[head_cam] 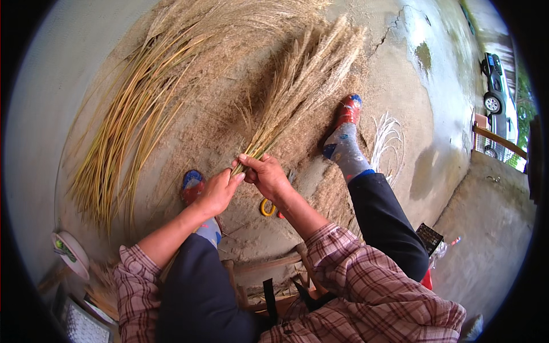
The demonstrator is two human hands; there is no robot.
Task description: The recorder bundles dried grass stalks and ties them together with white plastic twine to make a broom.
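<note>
A bundle of dry, feathery grass stalks [291, 94] points up and to the right from my two hands. My left hand [221, 188] is closed round the lower ends of the stems. Just beside it, my right hand [266, 173] grips the same stems, thumb on top. A larger pile of long green-yellow stalks [124, 141] lies on the floor to the left, its plumes reaching the top of the view. Below my right hand, a yellow ring-shaped handle [267, 207] shows on the floor with a red part beside it.
White plastic-looking strips [385, 141] lie right of my foot in its red shoe [349, 109]. Loose chaff covers the concrete floor. A bowl [72, 253] with something green stands at the lower left. A dark tray [429, 238] sits at the right; cars [499, 103] stand beyond.
</note>
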